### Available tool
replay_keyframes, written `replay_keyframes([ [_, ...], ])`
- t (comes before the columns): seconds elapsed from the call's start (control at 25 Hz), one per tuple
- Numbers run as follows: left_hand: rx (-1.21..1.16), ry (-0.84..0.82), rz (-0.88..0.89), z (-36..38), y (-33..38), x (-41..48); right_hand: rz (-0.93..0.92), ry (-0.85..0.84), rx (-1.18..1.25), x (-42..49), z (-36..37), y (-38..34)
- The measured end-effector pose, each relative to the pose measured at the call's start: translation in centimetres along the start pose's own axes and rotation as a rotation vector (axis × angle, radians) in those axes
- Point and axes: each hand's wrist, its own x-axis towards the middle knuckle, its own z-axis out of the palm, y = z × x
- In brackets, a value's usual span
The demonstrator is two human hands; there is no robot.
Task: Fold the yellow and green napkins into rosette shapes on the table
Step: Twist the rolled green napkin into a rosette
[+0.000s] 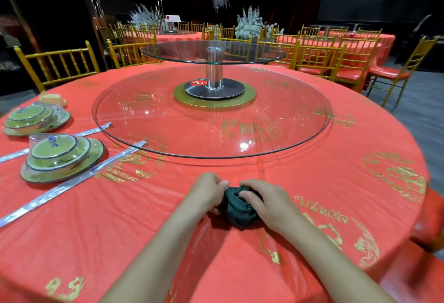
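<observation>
A dark green napkin [237, 213], bunched into a compact round bundle, lies on the red tablecloth [144, 218] near the front edge of the round table. My left hand [204, 194] grips its left side with curled fingers. My right hand [266, 203] curls over its top and right side, the thumb pressing into the folds. Much of the napkin is hidden under both hands. No yellow napkin shows in the head view.
Two wrapped stacks of green bowls and plates [61, 156] [33, 118] sit at the left with wrapped chopsticks [72, 182] beside them. A large glass turntable [211, 115] fills the table's middle. Gold chairs [336, 62] ring the table.
</observation>
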Motion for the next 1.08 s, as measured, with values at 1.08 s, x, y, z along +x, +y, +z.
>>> replay_keyframes([
  [1.08,-0.031,0.136,0.411,3.2,-1.3,-3.7,0.216,0.06,-0.044,4.3,-0.2,1.8],
])
